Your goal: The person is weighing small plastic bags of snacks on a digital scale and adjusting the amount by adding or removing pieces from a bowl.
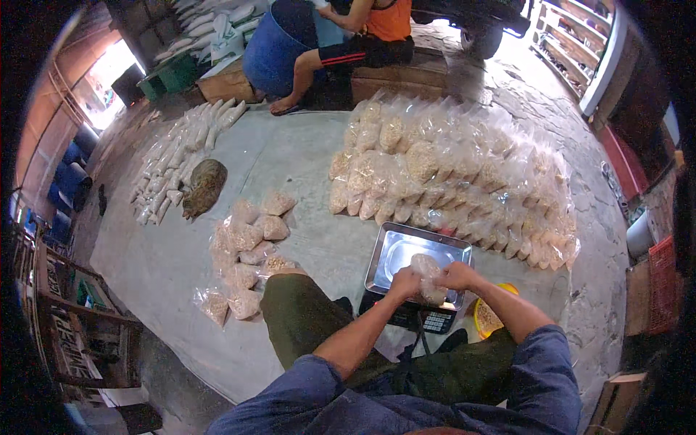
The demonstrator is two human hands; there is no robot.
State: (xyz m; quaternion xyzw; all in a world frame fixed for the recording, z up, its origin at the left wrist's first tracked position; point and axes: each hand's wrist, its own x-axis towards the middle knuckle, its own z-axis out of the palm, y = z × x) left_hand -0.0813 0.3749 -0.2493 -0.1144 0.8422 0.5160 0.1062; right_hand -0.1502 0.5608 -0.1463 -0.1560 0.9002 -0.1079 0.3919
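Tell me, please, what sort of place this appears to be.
Probably a small packing workshop: rows of filled clear bags stand on the floor sheet, with a digital scale nearby and white sacks stacked behind.

Held bag (431, 281) partly hidden (hands (406, 283)); co-worker (390, 23) cut off.

Your sleeves (304, 377) are dusky blue, your trousers (297, 308) olive green. The bag (429, 274) you hold is clear over pale beige. You have a silver tray (388, 250) on a black scale (410, 316) with pale keys (437, 320), and a yellow bowl (479, 328). Your mat (304, 138) is grey-green; the left-hand bags (245, 236) show pinkish tan, the rows ahead (435, 161) cream to tan. You also see a mottled brown cat (206, 187), a blue barrel (275, 54), an orange top (391, 23) and black shorts (370, 51) striped red.
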